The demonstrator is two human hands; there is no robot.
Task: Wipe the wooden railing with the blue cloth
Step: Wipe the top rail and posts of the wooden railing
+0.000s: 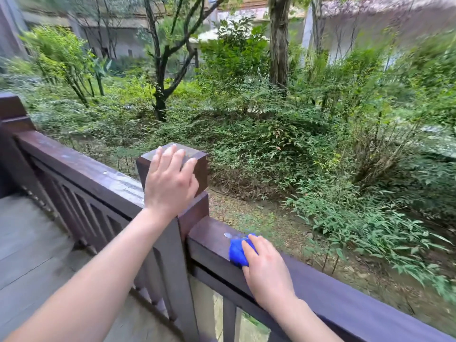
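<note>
A dark brown wooden railing runs from lower right to upper left, broken by a square post in the middle. My right hand presses a bunched blue cloth flat on the top rail just right of the post. A few water drops sit on the rail beside the cloth. My left hand lies flat against the near face of the post cap, fingers spread over its top edge, holding nothing.
The left rail section has wet patches and slatted balusters below. Another post stands at the far left. A grey plank deck lies below left. Beyond the railing are shrubs, trees and bare ground.
</note>
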